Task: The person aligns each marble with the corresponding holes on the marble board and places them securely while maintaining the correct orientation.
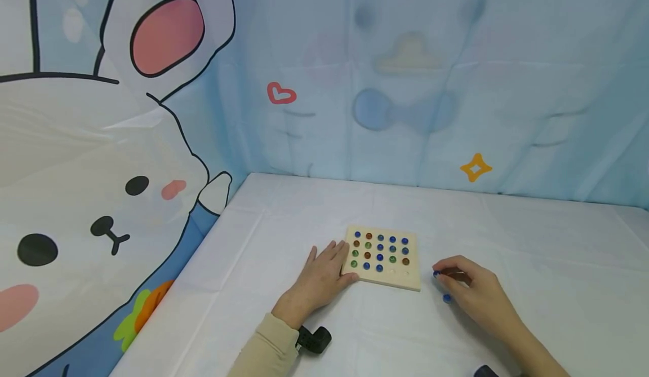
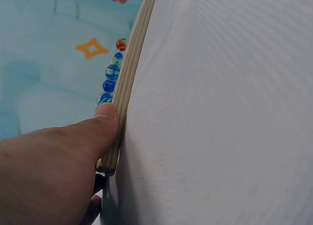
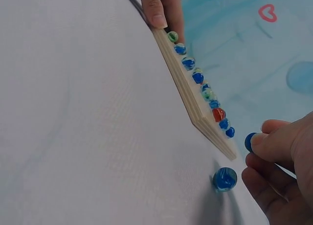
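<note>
A square wooden board (image 1: 385,282) lies on the table, with rows of blue, green and reddish-brown marbles seated in it. Two hollows at its near right hold no marble. My left hand (image 1: 320,278) rests at the board's left side, fingers extended; its thumb (image 2: 105,118) touches the near edge. To the right of the board, my right hand (image 1: 474,289) pinches a blue marble (image 3: 250,142) between thumb and forefinger, just above the table. Below that hand, a loose blue marble (image 1: 447,298) sits on the cloth.
White cloth (image 1: 243,292) covers the table. Behind it hangs a light blue printed curtain (image 1: 324,140), and a large cartoon figure (image 1: 76,157) fills the left side. Each wrist wears a dark device, the left one (image 1: 315,340) close to the sleeve.
</note>
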`<control>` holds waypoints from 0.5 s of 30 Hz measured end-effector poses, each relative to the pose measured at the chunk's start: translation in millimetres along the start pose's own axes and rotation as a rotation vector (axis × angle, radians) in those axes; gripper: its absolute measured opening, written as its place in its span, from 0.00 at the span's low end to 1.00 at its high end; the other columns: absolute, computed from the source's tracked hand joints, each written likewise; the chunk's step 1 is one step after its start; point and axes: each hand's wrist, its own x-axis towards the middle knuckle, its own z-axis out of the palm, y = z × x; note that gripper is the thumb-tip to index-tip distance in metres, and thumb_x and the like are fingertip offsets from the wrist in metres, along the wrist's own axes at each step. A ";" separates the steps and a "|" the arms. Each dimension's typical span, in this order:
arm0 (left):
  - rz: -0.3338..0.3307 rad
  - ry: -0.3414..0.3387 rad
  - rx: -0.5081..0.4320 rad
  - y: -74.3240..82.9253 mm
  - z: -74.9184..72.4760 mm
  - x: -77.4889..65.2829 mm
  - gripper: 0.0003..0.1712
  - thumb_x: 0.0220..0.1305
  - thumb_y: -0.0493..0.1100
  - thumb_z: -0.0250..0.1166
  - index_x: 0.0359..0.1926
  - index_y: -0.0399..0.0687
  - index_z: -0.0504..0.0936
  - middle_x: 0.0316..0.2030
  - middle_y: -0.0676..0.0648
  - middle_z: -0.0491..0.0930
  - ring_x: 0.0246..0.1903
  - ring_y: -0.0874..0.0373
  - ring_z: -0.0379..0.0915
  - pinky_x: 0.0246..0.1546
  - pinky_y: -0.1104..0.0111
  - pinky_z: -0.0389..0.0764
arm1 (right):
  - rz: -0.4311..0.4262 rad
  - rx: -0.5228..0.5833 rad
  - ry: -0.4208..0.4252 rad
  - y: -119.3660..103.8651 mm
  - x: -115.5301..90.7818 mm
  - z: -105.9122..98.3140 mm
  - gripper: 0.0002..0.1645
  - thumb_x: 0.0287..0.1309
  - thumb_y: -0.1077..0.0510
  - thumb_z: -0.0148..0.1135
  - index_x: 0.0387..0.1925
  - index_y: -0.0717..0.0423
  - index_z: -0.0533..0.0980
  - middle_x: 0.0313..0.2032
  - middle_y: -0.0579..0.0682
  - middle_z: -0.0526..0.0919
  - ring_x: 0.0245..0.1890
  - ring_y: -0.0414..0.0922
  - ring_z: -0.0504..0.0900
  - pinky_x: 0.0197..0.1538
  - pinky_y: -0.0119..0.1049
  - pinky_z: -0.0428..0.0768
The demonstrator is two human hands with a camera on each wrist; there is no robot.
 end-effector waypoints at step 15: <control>0.006 0.005 -0.019 -0.3 -0.1 0.3 0.42 0.71 0.61 0.55 0.76 0.44 0.57 0.75 0.46 0.60 0.76 0.50 0.54 0.74 0.44 0.55 | -0.095 0.080 -0.011 -20.8 11.1 9.1 0.12 0.58 0.68 0.66 0.42 0.51 0.81 0.43 0.46 0.86 0.41 0.35 0.81 0.48 0.34 0.84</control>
